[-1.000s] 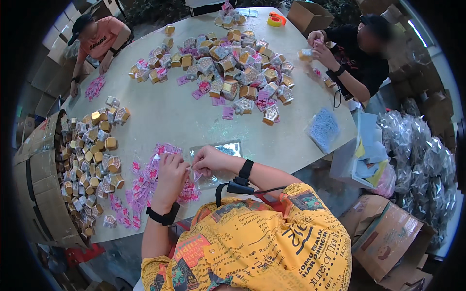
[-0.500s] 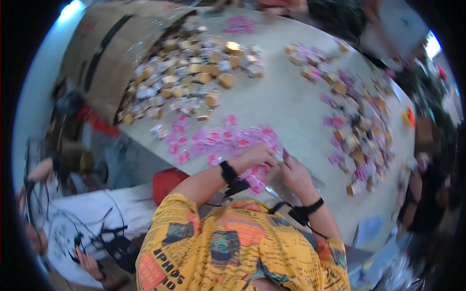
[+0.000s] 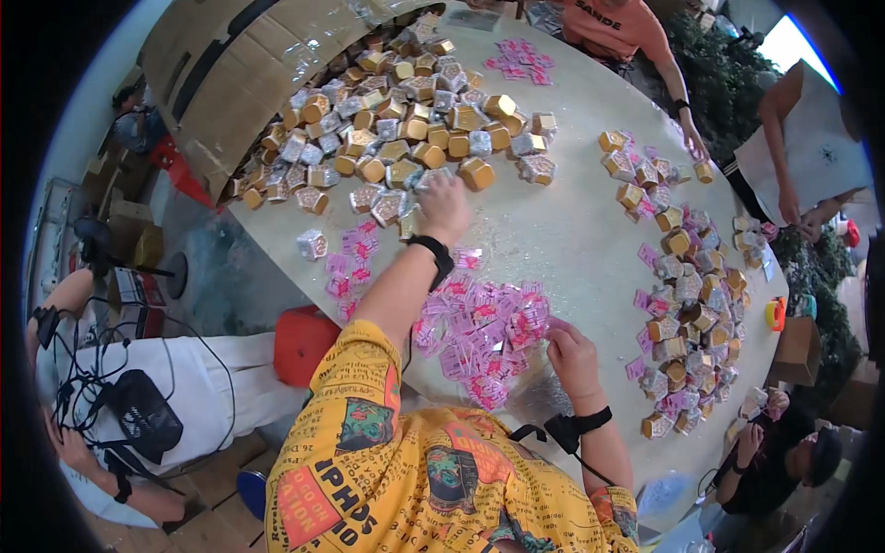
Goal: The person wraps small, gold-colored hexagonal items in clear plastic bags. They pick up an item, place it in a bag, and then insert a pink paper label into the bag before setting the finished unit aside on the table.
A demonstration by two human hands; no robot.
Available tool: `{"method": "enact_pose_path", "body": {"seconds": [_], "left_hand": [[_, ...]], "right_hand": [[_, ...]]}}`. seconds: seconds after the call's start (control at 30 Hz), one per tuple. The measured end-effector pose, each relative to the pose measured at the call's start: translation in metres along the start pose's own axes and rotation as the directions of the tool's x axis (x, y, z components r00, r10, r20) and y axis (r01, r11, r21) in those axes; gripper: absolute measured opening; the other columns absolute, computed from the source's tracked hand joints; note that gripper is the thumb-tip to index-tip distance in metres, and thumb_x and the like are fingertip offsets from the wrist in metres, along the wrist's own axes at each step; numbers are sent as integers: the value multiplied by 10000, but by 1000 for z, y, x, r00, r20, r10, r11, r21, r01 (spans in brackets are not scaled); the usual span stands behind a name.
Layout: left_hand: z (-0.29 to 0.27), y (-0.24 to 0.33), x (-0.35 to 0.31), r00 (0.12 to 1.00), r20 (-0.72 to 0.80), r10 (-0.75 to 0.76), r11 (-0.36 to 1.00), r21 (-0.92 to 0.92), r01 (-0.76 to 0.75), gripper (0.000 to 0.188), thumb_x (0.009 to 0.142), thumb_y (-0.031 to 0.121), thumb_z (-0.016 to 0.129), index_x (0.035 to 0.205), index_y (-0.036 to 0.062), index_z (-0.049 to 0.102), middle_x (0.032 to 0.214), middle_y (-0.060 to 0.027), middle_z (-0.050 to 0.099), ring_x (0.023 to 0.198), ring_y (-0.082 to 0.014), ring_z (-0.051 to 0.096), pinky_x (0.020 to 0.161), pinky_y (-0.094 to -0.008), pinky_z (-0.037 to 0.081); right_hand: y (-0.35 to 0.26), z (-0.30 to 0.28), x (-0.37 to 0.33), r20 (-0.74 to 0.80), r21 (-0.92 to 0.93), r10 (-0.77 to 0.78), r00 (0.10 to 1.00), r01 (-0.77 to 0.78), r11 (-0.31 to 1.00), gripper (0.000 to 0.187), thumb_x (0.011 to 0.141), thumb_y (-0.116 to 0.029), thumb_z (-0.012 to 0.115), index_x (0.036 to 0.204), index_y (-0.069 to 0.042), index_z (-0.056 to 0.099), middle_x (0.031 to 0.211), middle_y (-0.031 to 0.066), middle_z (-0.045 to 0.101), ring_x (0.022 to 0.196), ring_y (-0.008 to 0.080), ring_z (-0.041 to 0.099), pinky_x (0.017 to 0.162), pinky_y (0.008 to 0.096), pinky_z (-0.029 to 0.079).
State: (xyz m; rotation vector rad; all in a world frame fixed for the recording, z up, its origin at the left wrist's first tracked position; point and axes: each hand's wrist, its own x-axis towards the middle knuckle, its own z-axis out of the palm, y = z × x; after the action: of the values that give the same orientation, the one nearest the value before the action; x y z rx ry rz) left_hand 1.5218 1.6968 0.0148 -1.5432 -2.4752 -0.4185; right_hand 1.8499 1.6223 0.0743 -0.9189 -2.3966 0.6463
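Note:
Stretched forward, my left hand (image 3: 444, 207) is at the near edge of a heap of small gold-and-silver polygonal boxes (image 3: 419, 129). Its fingertips lie against a clear-wrapped box there; I cannot tell whether they grip it. My right hand (image 3: 572, 358) is closed in a pinch on a pink printed packet (image 3: 558, 324), at the right edge of a loose pile of similar pink packets (image 3: 479, 336). More pink packets lie in a strip left of my left forearm, near a single wrapped box (image 3: 312, 244).
A large cardboard carton (image 3: 249, 74) lies open at the far left of the pale table (image 3: 553, 235). Another heap of boxes and pink packets (image 3: 687, 304) runs along the right side, with co-workers beyond. A red stool (image 3: 304, 346) and a seated person are at left.
My left hand has left the pink packets and moved forward to the box heap. My right hand has parted from it, staying near the packets. The view has shifted and sharpened.

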Motion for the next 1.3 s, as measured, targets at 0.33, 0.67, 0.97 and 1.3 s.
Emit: {"method": "enact_pose_path", "body": {"seconds": [0.33,0.67,0.97,1.3], "left_hand": [[-17,20,-32,759,629,165,156,-777,610,531,776,126,719,1233,-21,491,993,-84,639,837,-160,632,735,-290,522],[-97,75,-99,854,314,415,-111,-914,390,534,698,-119,658,1183,10,474,1138,-88,538,1094,-183,530,909,-313,488],[-128,77,-110,878,228,420,-134,-942,309,518,714,-97,669,1182,32,488,1115,-63,551,1074,-156,532,937,-311,451],[-133,80,-121,870,216,443,-168,-933,317,543,723,-75,688,1207,41,473,1122,-64,545,1061,-150,540,936,-307,458]], "right_hand": [[0,-35,32,-72,156,174,982,-161,975,145,756,-18,616,899,-5,630,791,153,621,682,320,607,595,361,485],[-22,-75,58,-139,3,-133,981,134,991,74,745,-56,627,814,-32,619,769,119,614,635,300,602,566,370,494],[-40,-87,39,-180,-49,-226,957,220,974,74,729,-64,641,780,-30,600,748,112,590,644,294,601,578,377,501],[-48,-91,29,-152,-106,-269,951,255,961,92,736,-80,633,794,-27,586,724,111,557,630,292,586,566,383,492]]}}
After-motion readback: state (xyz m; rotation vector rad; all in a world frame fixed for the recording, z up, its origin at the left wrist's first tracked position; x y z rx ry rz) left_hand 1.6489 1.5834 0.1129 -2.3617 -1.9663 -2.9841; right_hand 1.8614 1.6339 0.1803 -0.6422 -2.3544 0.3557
